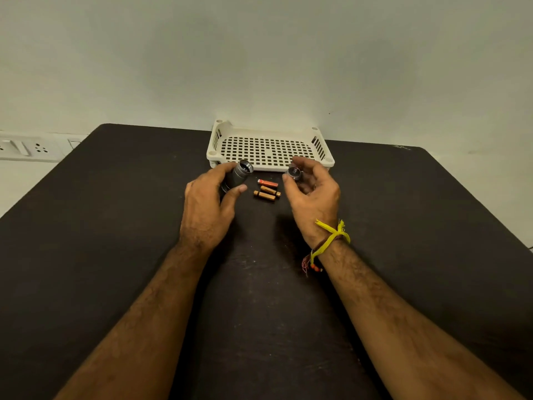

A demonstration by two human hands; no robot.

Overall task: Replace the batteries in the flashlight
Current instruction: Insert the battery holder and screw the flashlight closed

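My left hand (208,204) grips the dark metal flashlight body (240,175), whose open threaded end points up and to the right. My right hand (313,189) pinches the detached end cap (294,172) between thumb and fingers, its spring facing up, a short way right of the body. Between the hands three small batteries lie on the black table (259,298): a red one (268,183) and two copper-coloured ones (270,190) (264,195). Most of the flashlight's lower part is hidden by my left palm.
A white perforated plastic tray (325,160) with nothing in it stands just behind the hands, against the wall. A wall socket strip (31,147) sits at the far left. The table's left and right edges slope away.
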